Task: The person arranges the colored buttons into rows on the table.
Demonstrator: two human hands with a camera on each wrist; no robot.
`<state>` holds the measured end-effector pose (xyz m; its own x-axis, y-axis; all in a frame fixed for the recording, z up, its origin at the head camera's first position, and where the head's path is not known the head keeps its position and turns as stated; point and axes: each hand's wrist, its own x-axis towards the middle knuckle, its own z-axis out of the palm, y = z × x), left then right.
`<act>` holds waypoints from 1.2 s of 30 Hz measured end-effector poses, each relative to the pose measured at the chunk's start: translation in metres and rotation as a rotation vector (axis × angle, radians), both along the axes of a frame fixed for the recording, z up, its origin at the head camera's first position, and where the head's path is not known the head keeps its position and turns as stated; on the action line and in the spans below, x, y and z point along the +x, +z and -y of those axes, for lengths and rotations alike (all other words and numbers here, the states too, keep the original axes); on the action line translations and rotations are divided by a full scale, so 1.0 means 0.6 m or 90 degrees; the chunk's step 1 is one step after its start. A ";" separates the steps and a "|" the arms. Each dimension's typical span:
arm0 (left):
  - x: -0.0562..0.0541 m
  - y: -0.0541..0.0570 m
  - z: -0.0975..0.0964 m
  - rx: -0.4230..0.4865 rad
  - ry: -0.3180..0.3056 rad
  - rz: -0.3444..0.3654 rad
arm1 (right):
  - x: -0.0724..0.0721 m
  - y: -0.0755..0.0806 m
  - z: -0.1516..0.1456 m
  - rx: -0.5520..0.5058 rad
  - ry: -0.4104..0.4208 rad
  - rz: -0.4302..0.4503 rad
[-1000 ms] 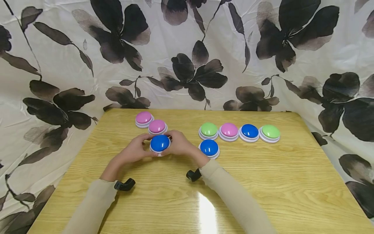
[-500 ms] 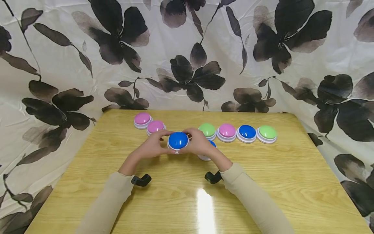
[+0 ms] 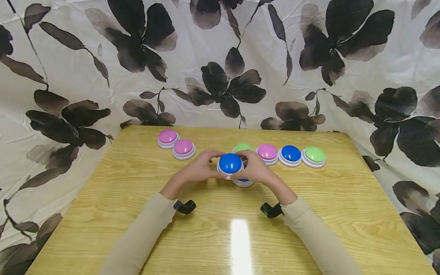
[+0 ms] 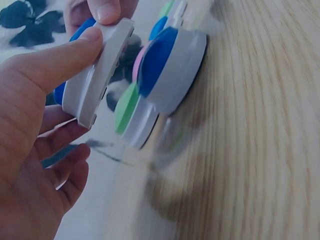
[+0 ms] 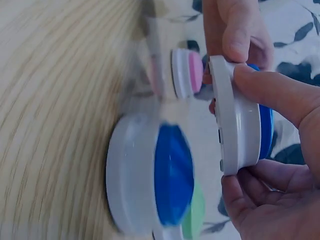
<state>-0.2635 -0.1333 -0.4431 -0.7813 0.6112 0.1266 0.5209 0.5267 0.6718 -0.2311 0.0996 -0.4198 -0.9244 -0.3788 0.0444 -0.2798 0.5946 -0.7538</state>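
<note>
A blue-domed push button (image 3: 230, 163) on a white round base is held in the air between my two hands. My left hand (image 3: 203, 167) grips its left side, the thumb on the near edge of the base. On the opposite side my right hand (image 3: 256, 168) pinches the base between thumb and fingers. In the left wrist view, the white base (image 4: 95, 75) shows raised off the wood. Below and slightly right of it, a second blue button (image 3: 243, 183) stands on the table, mostly hidden. Behind the hands a green button (image 3: 242, 148) is partly covered.
Two pink buttons (image 3: 183, 147) stand at the back left of the wooden table (image 3: 137, 183). Right of the green one, a pink button (image 3: 267, 152), a blue button (image 3: 290, 154) and another green button (image 3: 314, 155) continue the row. A floral cloth (image 3: 220, 49) hangs behind the table.
Both hands have carried the blue button rightward from in front of the pink pair, and it now overlaps the second blue button in the head view. The other buttons have stayed put.
</note>
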 end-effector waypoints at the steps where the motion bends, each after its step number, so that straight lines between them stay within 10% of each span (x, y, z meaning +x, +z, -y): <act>1: -0.002 0.001 -0.007 -0.004 -0.005 -0.004 | 0.001 0.000 -0.007 0.001 -0.005 0.001; 36: -0.018 0.004 -0.185 -0.076 -0.078 0.004 | 0.018 -0.015 -0.172 0.003 -0.068 0.016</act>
<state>-0.2744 -0.0223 -0.4407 -0.7007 0.7121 0.0435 0.5824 0.5357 0.6114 -0.2202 0.2026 -0.4291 -0.9602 -0.2788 0.0187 -0.1959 0.6236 -0.7568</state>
